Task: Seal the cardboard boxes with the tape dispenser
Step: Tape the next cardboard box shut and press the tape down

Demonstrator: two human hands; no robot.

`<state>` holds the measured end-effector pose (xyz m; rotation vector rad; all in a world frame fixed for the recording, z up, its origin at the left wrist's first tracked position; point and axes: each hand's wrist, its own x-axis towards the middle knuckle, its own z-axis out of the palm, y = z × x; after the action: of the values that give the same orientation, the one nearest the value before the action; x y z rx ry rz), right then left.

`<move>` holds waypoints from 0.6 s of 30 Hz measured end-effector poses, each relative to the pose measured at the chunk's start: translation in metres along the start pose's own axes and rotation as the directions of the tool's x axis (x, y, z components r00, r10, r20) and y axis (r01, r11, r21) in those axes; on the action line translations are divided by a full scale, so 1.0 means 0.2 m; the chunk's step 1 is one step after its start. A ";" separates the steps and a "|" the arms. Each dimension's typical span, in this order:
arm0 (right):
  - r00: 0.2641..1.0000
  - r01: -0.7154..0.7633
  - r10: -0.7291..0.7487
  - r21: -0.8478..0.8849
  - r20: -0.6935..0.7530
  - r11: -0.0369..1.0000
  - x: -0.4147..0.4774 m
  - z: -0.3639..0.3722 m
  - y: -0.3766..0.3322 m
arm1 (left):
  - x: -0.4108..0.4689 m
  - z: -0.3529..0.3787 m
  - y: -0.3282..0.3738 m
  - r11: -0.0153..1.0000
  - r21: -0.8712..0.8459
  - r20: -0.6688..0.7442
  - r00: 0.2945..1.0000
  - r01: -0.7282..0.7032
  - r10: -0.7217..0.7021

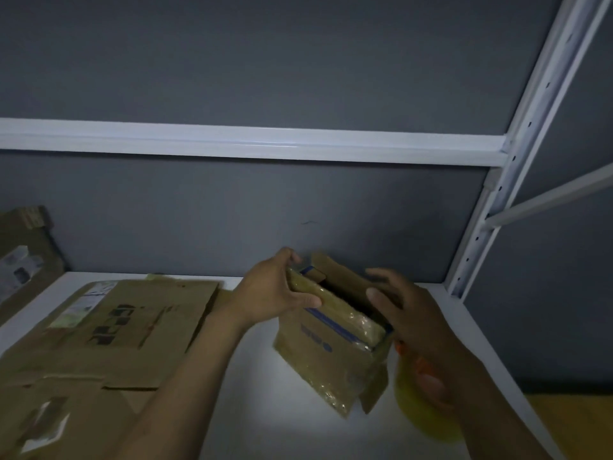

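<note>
Standing on the white shelf board, the small cardboard box (331, 353) sits right of centre, close to the back wall and tilted slightly. Its top is open, with a dark gap between the flaps. Wrinkled glossy tape already covers the near face and the near flap, and a blue printed stripe shows under it.

The left hand (275, 290) grips the box's left end, fingers hooked over the far edge and thumb pressed on the near flap. The right hand (411, 317) is at the right end, thumb and forefinger stretched out over the opening. Contact with the flap is unclear.

A blurred yellow-and-orange object (414, 413) sits under the right palm and is probably the tape dispenser. Whether the lower fingers clasp it cannot be told.

Progress, as a judgement: early for this box. The flaps are not closed and no fresh strip crosses the top seam. What is left is to fold the flaps shut, hold them down and run tape across.

Flattened cardboard (126, 323) lies on the board to the left, with printed marks and a label. Another cardboard piece (23, 254) leans at the far left edge.

The surface is a white shelf board (252, 386), lit brightest near the box. Behind it is a grey wall (232, 210). A white horizontal rail (252, 141) runs above, and a perforated white upright (517, 154) stands at the right. The room is dim. A yellow patch (570, 423) shows at the lower right, perhaps floor.
</note>
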<state>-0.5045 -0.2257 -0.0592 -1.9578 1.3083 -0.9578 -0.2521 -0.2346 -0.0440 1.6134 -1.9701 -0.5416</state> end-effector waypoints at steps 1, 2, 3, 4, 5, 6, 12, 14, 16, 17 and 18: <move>1.000 0.001 -0.002 0.061 0.016 0.998 -0.02 -0.01 0.00 | 0.01 0.04 0.00 0.998 -0.041 0.000 0.999 0.044 -0.044; 0.998 -0.008 0.001 0.119 0.062 0.993 -0.04 -0.02 0.02 | 0.02 0.07 0.01 0.993 -0.093 -0.015 0.997 0.077 -0.078; 0.992 -0.022 0.002 0.154 0.128 0.988 -0.05 -0.02 0.03 | 0.02 0.11 0.00 0.986 -0.139 -0.039 0.994 0.091 -0.098; 0.979 -0.042 0.013 0.138 0.203 0.990 -0.07 -0.03 0.05 | 0.02 0.14 -0.02 0.980 -0.174 -0.064 0.992 0.093 -0.105; 0.962 -0.050 0.034 0.051 0.270 0.997 -0.08 -0.02 0.07 | 0.01 0.16 -0.04 0.976 -0.194 -0.074 0.991 0.096 -0.112; 0.942 -0.053 0.069 -0.057 0.327 0.997 -0.08 -0.01 0.10 | 0.00 0.17 -0.06 0.975 -0.195 -0.068 0.991 0.104 -0.119; 0.992 0.014 0.014 -0.222 0.128 0.975 -0.02 0.15 0.20 | -0.12 0.29 -0.14 0.991 0.085 -0.186 0.979 0.102 -0.085; 0.994 0.033 -0.012 -0.193 0.108 0.981 0.01 0.19 0.21 | -0.17 0.29 -0.12 0.970 0.192 -0.261 0.961 0.149 -0.096; 0.986 0.026 0.001 -0.161 0.165 0.987 0.04 0.21 0.23 | -0.19 0.29 -0.10 0.926 0.352 -0.328 0.945 0.133 -0.011; 0.979 0.036 0.001 -0.175 0.204 0.984 0.04 0.21 0.23 | -0.19 0.29 -0.09 0.903 0.421 -0.290 0.956 0.084 0.047; 0.972 0.044 0.004 -0.198 0.237 0.979 0.05 0.20 0.22 | -0.18 0.31 -0.09 0.872 0.490 -0.225 0.969 0.019 0.106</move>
<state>-0.4909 -0.2477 -0.1148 -2.1659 1.2911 -0.5956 -0.2717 -0.2056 -0.1085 1.8139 -2.0454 0.1994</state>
